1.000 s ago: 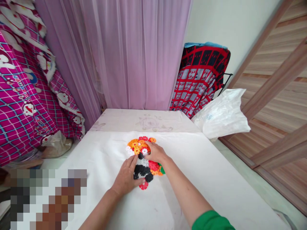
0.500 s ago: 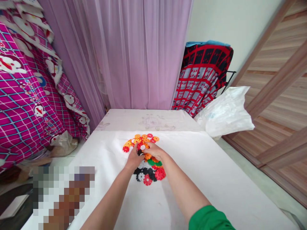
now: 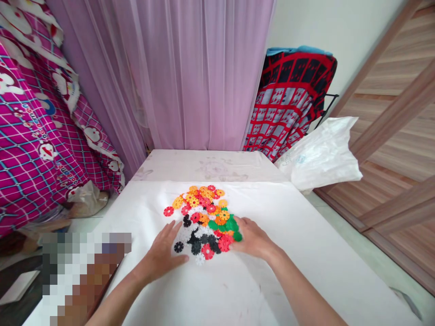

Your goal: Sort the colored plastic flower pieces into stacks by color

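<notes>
A loose heap of snowflake building discs (image 3: 204,219) lies on the white cloth, in orange, red, green, white and black. Orange discs (image 3: 193,201) gather at the far side, while black discs (image 3: 196,247) and white ones lie nearer to me. My left hand (image 3: 161,251) is open at the heap's left edge, thumb and fingers apart, close to a single black disc (image 3: 178,246). On the opposite side, my right hand (image 3: 249,237) is open with its fingertips against the green discs (image 3: 232,225) and red discs (image 3: 224,243).
The cloth-covered table (image 3: 217,290) ends before a purple curtain (image 3: 200,81). A white plastic bag (image 3: 322,154) stands off its right side, near a red checked blanket (image 3: 285,99). A pink patterned cloth (image 3: 44,122) hangs at left, and wooden doors (image 3: 397,117) are at right.
My hands have parted from the middle of the heap to its left and right sides and opened. The discs are spread out wider than before.
</notes>
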A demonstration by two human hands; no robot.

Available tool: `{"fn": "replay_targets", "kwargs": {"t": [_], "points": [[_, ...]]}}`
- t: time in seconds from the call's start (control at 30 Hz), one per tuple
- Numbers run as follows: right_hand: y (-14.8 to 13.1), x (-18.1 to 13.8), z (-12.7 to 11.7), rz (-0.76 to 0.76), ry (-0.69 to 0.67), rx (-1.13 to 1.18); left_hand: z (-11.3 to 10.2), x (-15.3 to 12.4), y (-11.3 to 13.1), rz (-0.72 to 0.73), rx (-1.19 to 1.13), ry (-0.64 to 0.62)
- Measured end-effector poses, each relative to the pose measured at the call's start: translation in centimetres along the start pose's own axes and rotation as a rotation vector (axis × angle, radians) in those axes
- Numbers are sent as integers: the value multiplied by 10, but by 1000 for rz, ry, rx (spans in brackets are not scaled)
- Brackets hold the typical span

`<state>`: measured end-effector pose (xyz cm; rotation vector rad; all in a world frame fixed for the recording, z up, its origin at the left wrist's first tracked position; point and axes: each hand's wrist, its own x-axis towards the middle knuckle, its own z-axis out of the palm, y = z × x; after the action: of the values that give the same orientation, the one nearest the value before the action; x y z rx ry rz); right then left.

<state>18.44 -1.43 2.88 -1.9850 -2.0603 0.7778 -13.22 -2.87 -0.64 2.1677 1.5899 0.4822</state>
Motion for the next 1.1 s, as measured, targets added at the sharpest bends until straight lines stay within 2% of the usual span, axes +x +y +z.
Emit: {"fn": "replay_targets", "kwargs": {"t": [0.1,0.2,0.3,0.43,0.57,0.63,0.73,0.8,0.9,0.97,1.1], "points": [[-15,-15,23,-65,42,-83,21,-13,15,13,177,38],[-39,-6,40,-184,59,-39,31,2,46,63,226,54],[-55,13,48,-221,68,56,30,27,69,33,305,20],[-59,36,46,-178,95,272,21,49,79,-35,227,-65],[-64,60,35,-122,123,552,10,75,78,-42,38,55],[-67,74,26,-126,168,684,2,93,76,-10,-12,133],[-66,93,9,-78,132,782,-11,116,65,-22,-9,166],[-58,103,-2,-24,121,660,-20,123,50,-35,-3,168],[-39,116,-16,25,201,387,-29,122,20,-83,16,177],[-30,125,-21,47,239,309,-31,119,0,-124,35,185],[-42,144,-17,117,229,173,-21,120,-23,-209,57,200]]}}
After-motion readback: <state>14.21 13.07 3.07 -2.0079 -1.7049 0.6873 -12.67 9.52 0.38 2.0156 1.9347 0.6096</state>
